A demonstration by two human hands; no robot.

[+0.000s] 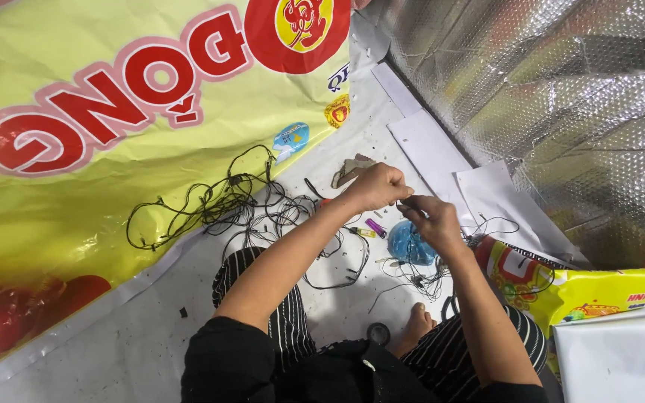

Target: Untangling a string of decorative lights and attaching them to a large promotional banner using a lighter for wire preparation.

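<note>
My left hand point(378, 185) and my right hand point(431, 218) meet above the floor, both pinching one thin black wire point(404, 203) between the fingertips. Under my right hand lies a blue plastic bag point(406, 246) with a small tangle of black wires point(419, 277) beside it. A larger heap of tangled black wires point(222, 201) spreads on the floor to the left of my left forearm. My striped trouser legs and a bare foot point(416, 322) show below.
A big yellow printed sheet point(76, 172) covers the floor at left. Silver foil bubble wrap point(561, 97) rises at right. A yellow printed carton point(584, 287) and white paper sheets point(487, 194) sit at right; a purple lighter point(375, 227) lies near my hands.
</note>
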